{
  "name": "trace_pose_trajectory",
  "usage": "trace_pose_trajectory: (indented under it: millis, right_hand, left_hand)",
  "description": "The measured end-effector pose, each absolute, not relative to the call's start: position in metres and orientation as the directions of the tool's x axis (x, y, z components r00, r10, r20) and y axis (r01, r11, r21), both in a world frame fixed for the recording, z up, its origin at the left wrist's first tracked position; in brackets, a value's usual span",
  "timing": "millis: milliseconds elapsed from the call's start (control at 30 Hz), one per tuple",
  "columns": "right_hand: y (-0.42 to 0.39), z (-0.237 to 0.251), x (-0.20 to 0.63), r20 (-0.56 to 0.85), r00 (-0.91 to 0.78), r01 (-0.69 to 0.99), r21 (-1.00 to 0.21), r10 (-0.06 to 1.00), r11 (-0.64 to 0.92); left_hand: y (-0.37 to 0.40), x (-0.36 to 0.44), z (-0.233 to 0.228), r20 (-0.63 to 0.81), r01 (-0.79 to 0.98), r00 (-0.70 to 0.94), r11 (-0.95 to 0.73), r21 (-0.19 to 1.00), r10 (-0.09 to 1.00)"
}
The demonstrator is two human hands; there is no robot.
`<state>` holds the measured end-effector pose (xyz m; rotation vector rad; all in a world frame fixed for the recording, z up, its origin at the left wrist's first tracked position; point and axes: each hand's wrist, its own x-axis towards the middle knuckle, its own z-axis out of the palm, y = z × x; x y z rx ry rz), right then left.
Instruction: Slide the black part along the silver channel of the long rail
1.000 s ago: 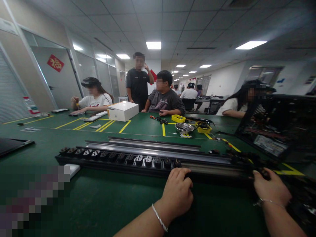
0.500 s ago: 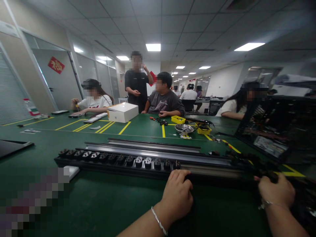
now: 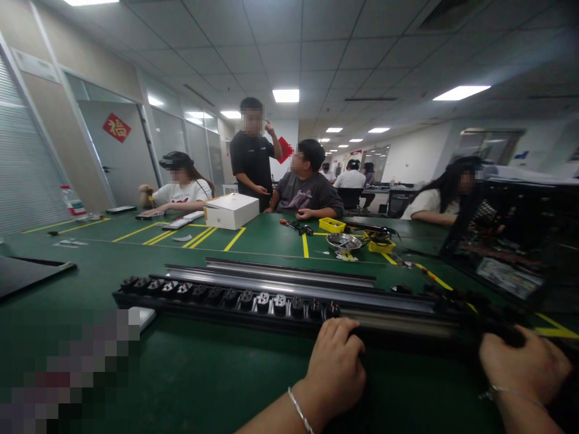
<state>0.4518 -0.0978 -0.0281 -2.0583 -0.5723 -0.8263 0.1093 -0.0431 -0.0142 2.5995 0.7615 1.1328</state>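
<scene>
Across the table in front of me lies a long black power strip housing (image 3: pixel 402 325), its left part filled with a row of black socket modules (image 3: pixel 246 298). My left hand (image 3: pixel 337 355) rests at its front edge, fingers curled over the rim beside the last module in the row. A silver bracelet is on that wrist. Further right, my right hand (image 3: pixel 525 361) reaches into a dark pile of small black parts (image 3: pixel 479 310). Its fingers are bent, and what they grip is lost in the dark.
Behind the housing lie more metal rails (image 3: pixel 289 271). Further back are a steel bowl (image 3: pixel 344 242), a yellow bin (image 3: pixel 332 225) and a white box (image 3: pixel 233 211). A dark open case (image 3: pixel 502 241) stands at right. Several people sit or stand around the green table (image 3: pixel 190 374).
The view has swung slightly, shifting everything a little right and down. My right hand has moved a bit further right at the dark parts; my left hand keeps its place on the housing.
</scene>
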Motion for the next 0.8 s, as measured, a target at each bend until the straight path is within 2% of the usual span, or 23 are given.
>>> trace_pose_trajectory:
  millis: [33,100,167,267,333,400,467,567,700,800]
  right_hand:
    - [-0.097,-0.023,0.44,0.696,0.708,0.63,-0.548,0.117,-0.55]
    - [-0.092,-0.011,0.408,0.704,0.665,0.712,-0.498,0.249,-0.496]
    - [-0.084,-0.001,0.371,0.736,0.517,0.851,-0.387,0.438,-0.354]
    - [-0.068,0.003,0.311,0.753,0.275,0.955,-0.284,0.598,-0.083]
    - [-0.059,0.002,0.276,0.67,0.188,0.959,-0.282,0.718,0.012]
    - [-0.052,0.001,0.248,0.568,0.172,0.957,-0.289,0.805,-0.001]
    - [-0.049,0.002,0.228,0.51,0.19,0.956,-0.29,0.839,-0.04]
    - [-0.046,0.008,0.211,0.482,0.278,0.938,-0.324,0.831,-0.126]
    - [-0.042,0.012,0.199,0.503,0.339,0.924,-0.338,0.795,-0.18]
    - [-0.04,0.009,0.195,0.525,0.372,0.913,-0.355,0.765,-0.199]
  left_hand:
    - [-0.043,0.109,-0.013,0.64,0.373,0.558,-0.848,0.375,0.528]
    - [-0.041,0.107,-0.01,0.676,0.392,0.517,-0.847,0.358,0.525]
    - [-0.037,0.103,-0.006,0.709,0.453,0.458,-0.827,0.333,0.537]
    - [-0.029,0.094,0.0,0.735,0.589,0.372,-0.756,0.286,0.567]
    - [-0.023,0.087,0.002,0.725,0.674,0.346,-0.695,0.249,0.595]
    - [-0.019,0.078,0.004,0.695,0.727,0.364,-0.656,0.204,0.62]
    - [-0.017,0.07,0.004,0.659,0.746,0.396,-0.642,0.174,0.639]
    - [-0.017,0.056,0.002,0.62,0.74,0.448,-0.656,0.146,0.644]
    - [-0.021,0.045,-0.007,0.581,0.692,0.563,-0.719,0.057,0.588]
    - [-0.024,0.045,-0.015,0.557,0.711,0.569,-0.702,0.036,0.605]
